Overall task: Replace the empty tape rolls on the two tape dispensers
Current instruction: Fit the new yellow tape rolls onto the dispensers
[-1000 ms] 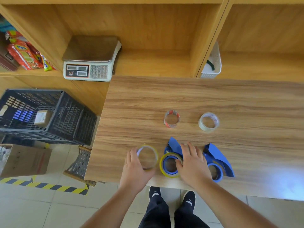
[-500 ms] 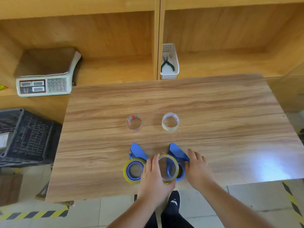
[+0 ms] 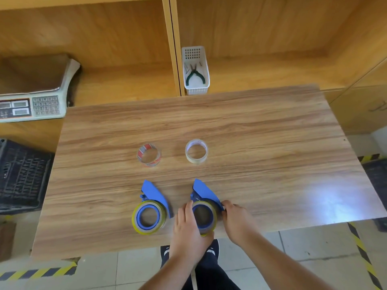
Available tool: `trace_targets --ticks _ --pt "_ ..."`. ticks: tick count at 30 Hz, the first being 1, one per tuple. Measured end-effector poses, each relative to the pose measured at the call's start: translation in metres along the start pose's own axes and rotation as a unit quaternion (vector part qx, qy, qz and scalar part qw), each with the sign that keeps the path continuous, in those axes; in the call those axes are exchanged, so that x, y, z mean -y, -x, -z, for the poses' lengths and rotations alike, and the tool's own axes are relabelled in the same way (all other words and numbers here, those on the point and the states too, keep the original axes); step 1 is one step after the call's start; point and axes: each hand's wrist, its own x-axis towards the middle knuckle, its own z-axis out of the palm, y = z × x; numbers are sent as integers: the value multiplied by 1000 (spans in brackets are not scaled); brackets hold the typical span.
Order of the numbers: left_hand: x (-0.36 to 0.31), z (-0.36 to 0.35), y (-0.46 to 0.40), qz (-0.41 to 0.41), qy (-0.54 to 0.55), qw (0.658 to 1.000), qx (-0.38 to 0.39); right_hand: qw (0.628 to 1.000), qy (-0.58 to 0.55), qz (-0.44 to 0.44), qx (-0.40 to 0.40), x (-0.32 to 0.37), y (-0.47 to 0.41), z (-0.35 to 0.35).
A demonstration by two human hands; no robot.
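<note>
Two blue tape dispensers lie near the front edge of the wooden table (image 3: 272, 153). The left dispenser (image 3: 154, 193) carries a yellowish tape roll (image 3: 136, 219) and nothing touches it. A second yellowish tape roll (image 3: 211, 208) sits on the right dispenser (image 3: 204, 190). My left hand (image 3: 188, 233) grips that roll from its left side and front. My right hand (image 3: 236, 220) holds the right dispenser at its right side. Farther back stand two used-up cores: a red-printed core (image 3: 149, 154) and a clear whitish core (image 3: 196, 151).
A white basket (image 3: 195, 90) with green-handled pliers (image 3: 195, 75) sits on the shelf behind the table. A weighing scale (image 3: 33, 101) stands back left. A dark plastic crate (image 3: 21, 176) is on the floor to the left. Striped floor tape runs along both sides.
My left hand carried the second yellowish roll from the table's left over to the right dispenser and set it on. My right hand shifted from the left dispenser to the right one.
</note>
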Motion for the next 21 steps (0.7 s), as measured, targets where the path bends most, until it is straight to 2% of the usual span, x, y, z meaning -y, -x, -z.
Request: trace_targets --ticks 12,21 --pt "-2 -18 -9 63 -14 998 0 1000 -14 4 2 1 1 3" --pt "5 -18 -12 61 -10 998 7 1000 -15 -5 5 4 4 5"
